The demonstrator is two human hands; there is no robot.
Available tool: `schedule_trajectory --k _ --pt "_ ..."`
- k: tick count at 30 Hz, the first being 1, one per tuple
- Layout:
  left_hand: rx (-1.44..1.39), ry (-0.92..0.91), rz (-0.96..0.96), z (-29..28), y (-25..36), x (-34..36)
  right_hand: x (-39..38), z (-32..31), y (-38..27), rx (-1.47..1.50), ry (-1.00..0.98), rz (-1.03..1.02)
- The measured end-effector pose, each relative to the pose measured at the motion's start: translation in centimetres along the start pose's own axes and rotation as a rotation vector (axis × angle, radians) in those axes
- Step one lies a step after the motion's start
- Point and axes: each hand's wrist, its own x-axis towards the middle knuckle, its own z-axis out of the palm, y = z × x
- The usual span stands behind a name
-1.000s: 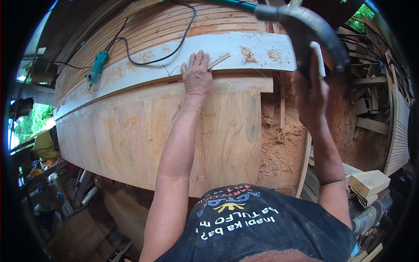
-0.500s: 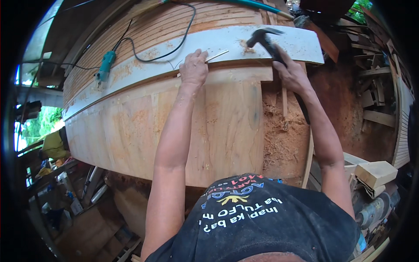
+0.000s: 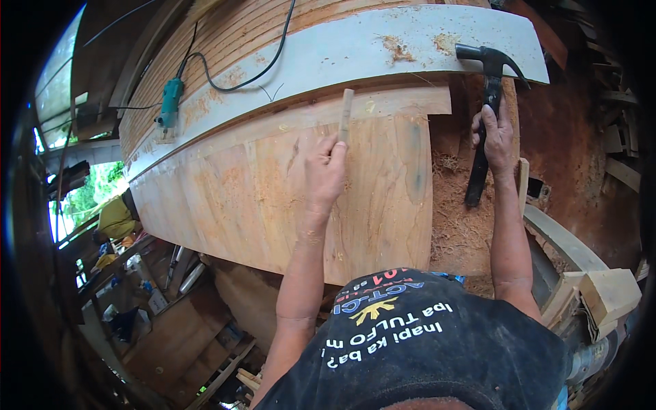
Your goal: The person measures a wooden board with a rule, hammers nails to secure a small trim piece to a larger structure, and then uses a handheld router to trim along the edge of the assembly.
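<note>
A black claw hammer (image 3: 493, 82) is in my right hand (image 3: 497, 145), gripped partway along its handle. Its head lies over the right part of the long white board (image 3: 328, 48), and the handle's lower end hangs past my fingers. My left hand (image 3: 324, 172) is closed around a narrow tan-grey strip (image 3: 346, 113) that points away from me. Whether the strip is wood or metal I cannot tell. Beneath that hand spreads a broad wooden panel (image 3: 225, 198) scattered with shavings.
A teal corded power tool (image 3: 170, 102) rests on the white board at the left, its black cord (image 3: 236, 87) looping across. Wood shavings (image 3: 458, 225) heap beside the panel's right end. Cut timber blocks (image 3: 611, 301) are stacked at the lower right.
My left hand has drawn back toward me from the white board, and the strip now points away from me. The hammer has shifted right, with its head turned the other way.
</note>
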Motion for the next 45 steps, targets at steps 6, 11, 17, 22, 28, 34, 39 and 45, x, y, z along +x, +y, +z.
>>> schedule_trajectory --k 6,11,17,22,28,34,39,45 --pt "0.092 -0.13 -0.018 3.2 1.8 -0.2 -0.1 -0.6 0.6 -0.021 -0.001 -0.01" --pt "0.055 -0.142 -0.063 4.7 1.1 -0.3 -0.3 -0.1 0.1 -0.09 0.035 0.025" --pt "0.142 -0.094 -0.013 6.1 2.3 0.9 -0.3 -0.1 0.1 -0.085 0.052 0.031" --pt "0.243 -0.052 0.112 6.6 2.4 1.1 -0.2 -0.1 0.2 -0.089 0.046 0.036" --pt "0.303 -0.054 0.172 6.9 2.2 1.2 -0.4 0.1 0.1 -0.121 0.057 0.038" --pt "0.246 -0.051 0.161 7.7 2.4 1.0 -0.2 0.0 -0.8 -0.11 0.05 0.07" --pt "0.285 -0.044 0.153 7.3 2.4 1.1 -0.5 -1.0 -3.1 -0.18 0.01 0.124" --pt "0.275 -0.059 0.098 3.1 2.2 1.1 -0.9 -1.2 -6.5 -0.485 -0.416 -0.176"
